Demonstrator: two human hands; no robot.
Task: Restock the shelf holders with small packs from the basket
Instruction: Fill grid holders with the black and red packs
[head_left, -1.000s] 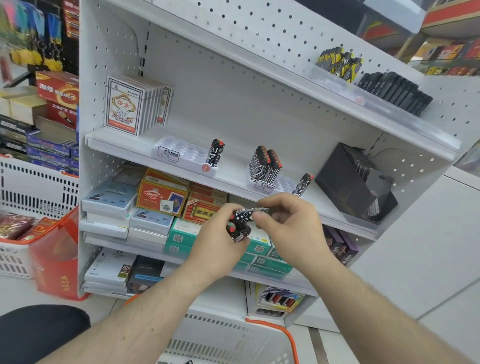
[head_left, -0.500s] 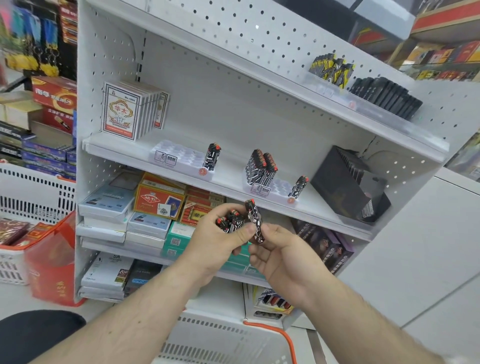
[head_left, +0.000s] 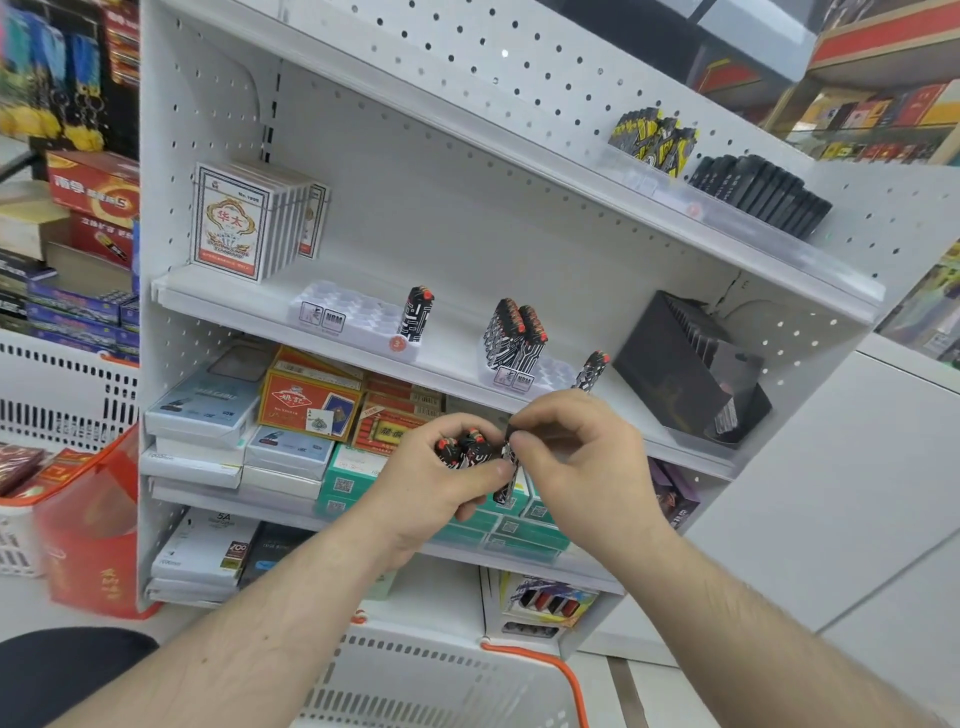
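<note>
Head view, centre of the frame: my left hand (head_left: 441, 483) curls around a small bunch of black-and-white patterned lighters (head_left: 464, 451) with red caps, fingers wrapped tight and nothing spare to give. My right hand (head_left: 574, 457), just beside it, pinches a single lighter (head_left: 508, 470) between thumb and fingertips, the piece hanging nearly upright and touching the bunch.

Above the hands, on the middle shelf (head_left: 457, 340), stand two clear slotted holders. The left holder (head_left: 349, 317) carries one upright lighter at its right end and is otherwise open slots. The right holder (head_left: 535, 374) has a cluster at its left end and one lone lighter leaning at its right. The white basket (head_left: 441, 680) with an orange rim sits at the bottom of the frame, well below the hands; I cannot see its contents.

From here, I judge the risks plain. The pinch is narrow, so the single lighter could twist or slip as it parts from the bunch. The left hand's load is crowded, and loosening it could spill pieces to the lower shelves. Lowering a lighter into the right holder could also knock over the leaning one.
</note>
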